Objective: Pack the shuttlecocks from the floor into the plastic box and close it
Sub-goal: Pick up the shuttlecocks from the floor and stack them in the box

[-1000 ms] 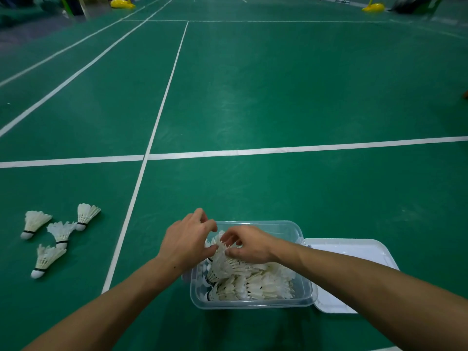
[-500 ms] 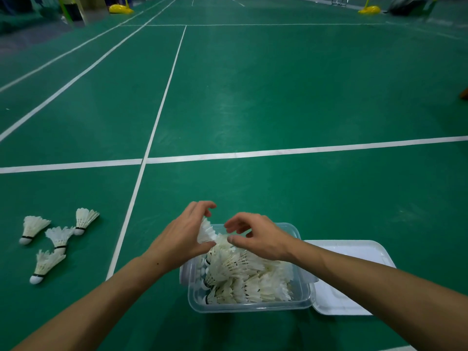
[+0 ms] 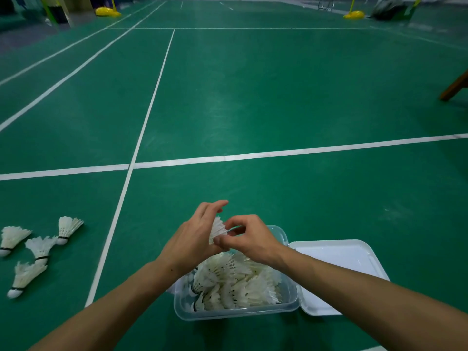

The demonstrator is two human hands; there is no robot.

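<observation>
Floor (image 3: 253,102) held four loose shuttlecocks (image 3: 38,252) at far left, the box (image 3: 291,302) sat nearly full with its lid (image 3: 336,257) alongside, and both hands, left hand (image 3: 192,241) and right hand (image 3: 249,239), pinched one shuttlecock (image 3: 217,228) above it, probably to nest it.

White shuttlecocks (image 3: 235,282), green floor (image 3: 253,97)

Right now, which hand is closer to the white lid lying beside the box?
The right hand: it is raised over the box, on the side towards the lid. The left hand is farther left.
</observation>
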